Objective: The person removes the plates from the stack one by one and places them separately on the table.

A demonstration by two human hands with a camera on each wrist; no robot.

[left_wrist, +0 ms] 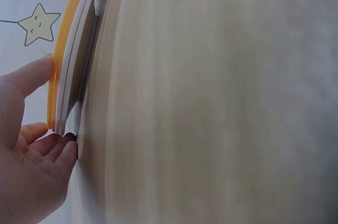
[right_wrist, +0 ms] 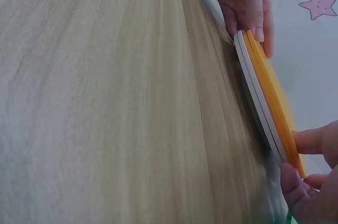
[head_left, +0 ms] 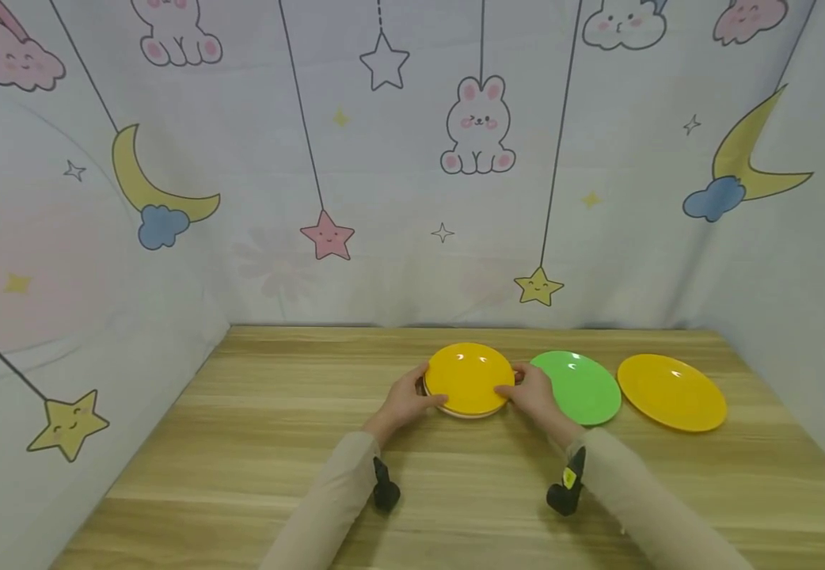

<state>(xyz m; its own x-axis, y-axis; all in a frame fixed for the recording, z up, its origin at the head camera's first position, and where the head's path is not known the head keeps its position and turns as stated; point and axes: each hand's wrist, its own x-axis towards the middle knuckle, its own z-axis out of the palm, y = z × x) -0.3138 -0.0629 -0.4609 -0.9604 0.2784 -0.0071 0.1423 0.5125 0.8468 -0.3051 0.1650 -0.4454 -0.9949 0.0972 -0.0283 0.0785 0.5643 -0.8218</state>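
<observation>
A stack of plates is held between both hands, with a yellow plate [head_left: 469, 378] on top and pale plates [right_wrist: 259, 94] under it. My left hand [head_left: 407, 402] grips the stack's left edge, its thumb on the yellow rim; in the left wrist view this hand [left_wrist: 33, 150] has its other fingers at the edge and below. The right hand [head_left: 535, 396] grips the opposite edge, thumb on top, and in the right wrist view this hand [right_wrist: 316, 174] pinches the rim. Both wrist views show a gap between the stack's underside and the table.
A green plate [head_left: 576, 388] lies on the wooden table [head_left: 298, 491] just right of the right hand. Farther right is another yellow plate [head_left: 671, 393]. A patterned cloth [head_left: 384, 158] hangs behind the table and along its sides.
</observation>
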